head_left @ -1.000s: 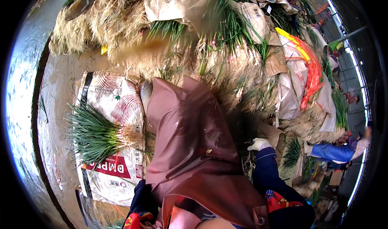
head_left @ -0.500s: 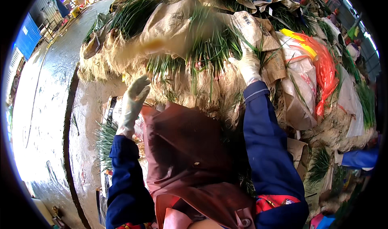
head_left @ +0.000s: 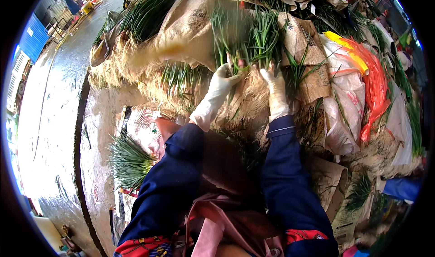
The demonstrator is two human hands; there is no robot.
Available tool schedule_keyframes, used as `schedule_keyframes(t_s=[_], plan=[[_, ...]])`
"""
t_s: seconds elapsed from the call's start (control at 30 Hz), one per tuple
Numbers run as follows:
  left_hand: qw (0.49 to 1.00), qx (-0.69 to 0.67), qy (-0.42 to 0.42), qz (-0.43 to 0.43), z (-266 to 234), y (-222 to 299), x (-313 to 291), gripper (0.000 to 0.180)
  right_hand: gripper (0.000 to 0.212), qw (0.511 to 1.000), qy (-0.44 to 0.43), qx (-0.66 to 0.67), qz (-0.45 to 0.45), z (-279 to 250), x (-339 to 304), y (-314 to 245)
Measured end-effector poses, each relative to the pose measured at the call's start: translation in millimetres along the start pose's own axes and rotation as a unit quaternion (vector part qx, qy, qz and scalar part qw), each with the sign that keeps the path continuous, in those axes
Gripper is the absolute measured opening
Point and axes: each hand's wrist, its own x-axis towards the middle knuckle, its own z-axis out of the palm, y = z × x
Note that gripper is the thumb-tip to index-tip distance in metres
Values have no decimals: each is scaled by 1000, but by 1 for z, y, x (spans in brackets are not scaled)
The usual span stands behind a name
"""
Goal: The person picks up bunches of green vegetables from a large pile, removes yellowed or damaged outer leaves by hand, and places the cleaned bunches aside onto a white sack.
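Observation:
Both my hands wear white gloves and reach to the near edge of a heap of scallions with long pale roots. My left hand is closed on the lower ends of a bunch of green scallions. Beside it, my right hand closes its thumb and fingers round the bases of another bunch of scallions. Tangled roots hang between the two hands. A blur hides part of the left bunch's leaves.
A tan woven sack covers scallions at the left, and a brown sack lies at the right. Beyond it are white sacking and orange netting. More scallions lie low at the left, beside wet concrete.
My left hand has moved right and forward from above the apron onto the scallions. My right hand has shifted slightly nearer. Bunched scallions now stand up at both hands.

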Motion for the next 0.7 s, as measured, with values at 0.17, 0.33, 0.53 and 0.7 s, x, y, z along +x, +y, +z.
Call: schedule_keyframes(t_s=[0.17,0.33,0.53,0.7], plan=[[997,-50,-28,-56,32,8,18,37,72,981,44,-182,-50,-55,15,-49],[997,-4,-11,-82,-16,-39,-4,35,69,764,162,-587,-215,-118,-26,-57],[991,-103,0,-81,-49,-36,-15,27,58,698,105,-633,-317,-4,-80,-94],[981,-167,4,-104,-51,-6,-10,27,38,785,-18,-505,-359,48,-92,-88]])
